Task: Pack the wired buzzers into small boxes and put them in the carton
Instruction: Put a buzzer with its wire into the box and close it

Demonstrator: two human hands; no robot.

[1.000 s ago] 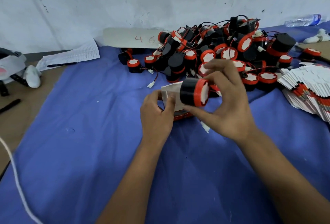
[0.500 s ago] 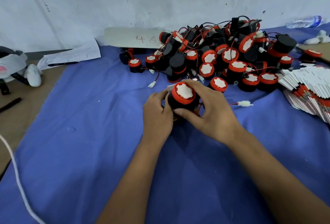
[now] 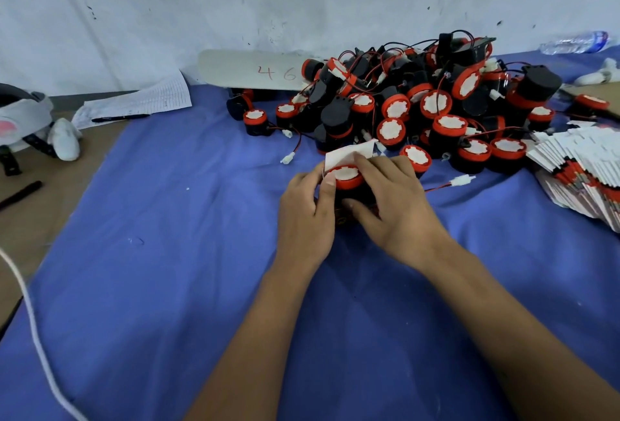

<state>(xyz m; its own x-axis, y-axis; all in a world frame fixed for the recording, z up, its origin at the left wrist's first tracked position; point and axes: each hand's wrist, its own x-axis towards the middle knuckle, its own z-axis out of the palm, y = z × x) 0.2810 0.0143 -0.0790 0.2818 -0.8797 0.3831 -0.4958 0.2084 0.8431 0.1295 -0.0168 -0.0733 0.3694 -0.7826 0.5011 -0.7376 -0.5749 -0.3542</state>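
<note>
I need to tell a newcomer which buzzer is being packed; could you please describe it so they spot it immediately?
On the blue cloth, look just in front of the buzzer pile. There the left hand and right hand hold one buzzer, red rim up. Unlike the others, it sits in a small box with a white flap.

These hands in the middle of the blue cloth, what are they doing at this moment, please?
A person is packing a wired buzzer into a small box. Both hands grip it: the left hand holds the box side, and the right hand pushes the buzzer down. Its red and white top is not yet inside, and the white flap stands open. Behind lies a pile of buzzers, and flat boxes are stacked at the right.
</note>
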